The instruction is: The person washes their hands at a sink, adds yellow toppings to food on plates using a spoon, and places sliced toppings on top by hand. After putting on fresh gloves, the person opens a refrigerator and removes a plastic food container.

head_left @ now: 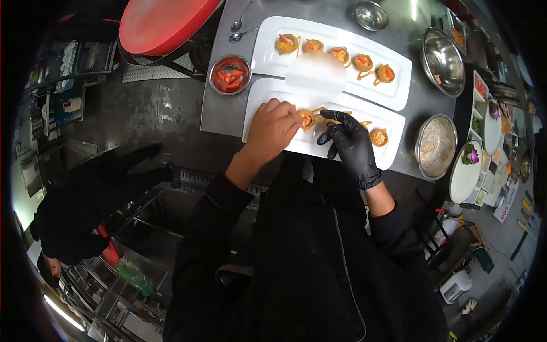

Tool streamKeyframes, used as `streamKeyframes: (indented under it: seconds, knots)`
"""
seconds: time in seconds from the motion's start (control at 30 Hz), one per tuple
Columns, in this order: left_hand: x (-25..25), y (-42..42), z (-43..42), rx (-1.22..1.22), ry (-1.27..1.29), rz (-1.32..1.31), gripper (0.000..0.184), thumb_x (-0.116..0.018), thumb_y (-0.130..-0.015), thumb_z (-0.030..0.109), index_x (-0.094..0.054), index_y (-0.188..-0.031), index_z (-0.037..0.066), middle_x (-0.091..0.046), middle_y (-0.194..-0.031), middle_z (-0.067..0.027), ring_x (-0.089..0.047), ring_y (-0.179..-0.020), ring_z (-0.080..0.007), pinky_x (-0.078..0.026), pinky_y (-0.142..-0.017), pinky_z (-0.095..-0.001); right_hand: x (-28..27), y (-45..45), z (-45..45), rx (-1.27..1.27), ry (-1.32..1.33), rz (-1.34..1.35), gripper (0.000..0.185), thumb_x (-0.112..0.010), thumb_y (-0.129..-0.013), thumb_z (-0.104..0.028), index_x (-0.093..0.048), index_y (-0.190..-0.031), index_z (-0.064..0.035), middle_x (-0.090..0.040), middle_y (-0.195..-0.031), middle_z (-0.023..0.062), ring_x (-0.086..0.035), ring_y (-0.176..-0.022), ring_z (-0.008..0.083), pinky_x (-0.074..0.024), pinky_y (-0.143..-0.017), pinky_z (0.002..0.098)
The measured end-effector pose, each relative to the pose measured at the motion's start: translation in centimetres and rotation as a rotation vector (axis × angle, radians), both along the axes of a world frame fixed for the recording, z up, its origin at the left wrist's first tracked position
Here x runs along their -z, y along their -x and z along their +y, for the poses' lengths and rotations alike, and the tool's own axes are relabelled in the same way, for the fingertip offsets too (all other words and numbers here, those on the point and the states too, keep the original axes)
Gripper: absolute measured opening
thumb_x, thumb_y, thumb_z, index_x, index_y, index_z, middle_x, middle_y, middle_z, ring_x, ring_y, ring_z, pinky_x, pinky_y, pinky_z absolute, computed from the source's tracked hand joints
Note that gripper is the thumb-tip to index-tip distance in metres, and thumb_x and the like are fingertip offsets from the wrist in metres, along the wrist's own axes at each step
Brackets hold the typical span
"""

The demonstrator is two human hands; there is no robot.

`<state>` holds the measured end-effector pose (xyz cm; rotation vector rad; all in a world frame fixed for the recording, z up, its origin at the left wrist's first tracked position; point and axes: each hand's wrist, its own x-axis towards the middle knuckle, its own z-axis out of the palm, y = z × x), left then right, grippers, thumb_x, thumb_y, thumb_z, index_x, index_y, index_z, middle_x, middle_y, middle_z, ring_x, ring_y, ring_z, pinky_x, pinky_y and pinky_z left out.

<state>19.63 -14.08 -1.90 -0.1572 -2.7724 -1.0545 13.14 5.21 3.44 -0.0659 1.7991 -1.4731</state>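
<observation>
My left hand (269,130), bare, has its fingers pinched together at the left side of a small filled pastry cup (306,119). Whatever is between those fingertips is hidden. In a black glove, my right hand (351,142) hovers right of that cup, thumb and forefinger apart. Both hands are over the near white rectangular plate (393,121). Another filled pastry cup (379,137) sits at its right end, and the glove covers part of the row. On the far white plate (266,50), several pastry cups with red topping (363,61) stand beside orange-brown sauce strokes.
A metal bowl of red pieces (230,74) is left of the plates, with two spoons (244,35) behind. Rightward stand a bowl of pale mixture (436,146) and a large steel bowl (443,62). A red round pan (162,25) is upper left. Another person (74,222) is at left.
</observation>
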Motion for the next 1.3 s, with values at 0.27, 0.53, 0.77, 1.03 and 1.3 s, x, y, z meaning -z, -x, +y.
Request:
streamKeyframes:
  seconds: [0.27, 0.53, 0.77, 1.03, 1.3]
  knots:
    - [-0.6, -2.9, -1.6, -0.287, -0.106, 0.181, 0.041, -0.074, -0.063, 0.01, -0.058, -0.101, 0.005, -0.055, -0.094, -0.0096, -0.051, -0.092, -0.0293, -0.041, -0.08, -0.0369, 1.0, 5.0, -8.5, -0.282, 0.057, 0.692, 0.025, -0.054, -0.091, -0.006, -0.065, -0.113, -0.0067, -0.067, -0.084, 0.0085, -0.063, -0.069, 0.0148, -0.0504, -0.062, 0.0287]
    - [2.7, -1.9, -10.3, -0.687, -0.253, 0.083, 0.096, -0.079, -0.063, 0.006, -0.023, -0.14, 0.0, -0.053, -0.114, -0.0178, -0.051, -0.109, -0.0351, -0.038, -0.099, -0.0411, 5.6, 6.9, -22.1, -0.928, -0.215, 1.201, 0.02, -0.061, -0.079, -0.014, -0.069, -0.096, -0.0081, -0.068, -0.091, 0.015, -0.066, -0.084, 0.0329, -0.0519, -0.072, 0.0397]
    - [3.6, -1.4, -10.9, -0.566, -0.452, 0.057, 0.106, -0.082, -0.063, 0.009, -0.015, -0.145, 0.004, -0.048, -0.129, -0.0233, -0.051, -0.116, -0.0373, -0.041, -0.099, -0.0383, 6.3, 7.7, -23.7, -1.202, -0.266, 1.114, 0.021, -0.061, -0.079, -0.016, -0.068, -0.095, -0.0039, -0.067, -0.087, 0.0196, -0.065, -0.083, 0.0356, -0.0517, -0.07, 0.0396]
    - [2.5, -2.3, -11.1, -0.601, -0.008, -0.003, 0.103, -0.081, -0.062, 0.012, -0.019, -0.144, 0.005, -0.051, -0.126, -0.0211, -0.056, -0.106, -0.0356, -0.044, -0.092, -0.0358, 4.9, 10.0, -22.6, -0.889, -0.127, 0.498, 0.026, -0.065, -0.081, -0.014, -0.067, -0.104, -0.0021, -0.07, -0.09, 0.0149, -0.069, -0.08, 0.0222, -0.0536, -0.07, 0.031]
    - [-1.7, -2.0, -8.1, -0.53, -0.303, 0.199, 0.059, -0.075, -0.071, 0.005, -0.051, -0.125, 0.002, -0.063, -0.103, -0.0121, -0.061, -0.093, -0.023, -0.046, -0.082, -0.031, 2.0, 8.6, -14.6, -0.421, 0.287, -0.278, 0.026, -0.059, -0.091, -0.013, -0.061, -0.113, 0.0015, -0.068, -0.101, 0.007, -0.066, -0.087, 0.0137, -0.0525, -0.068, 0.0239]
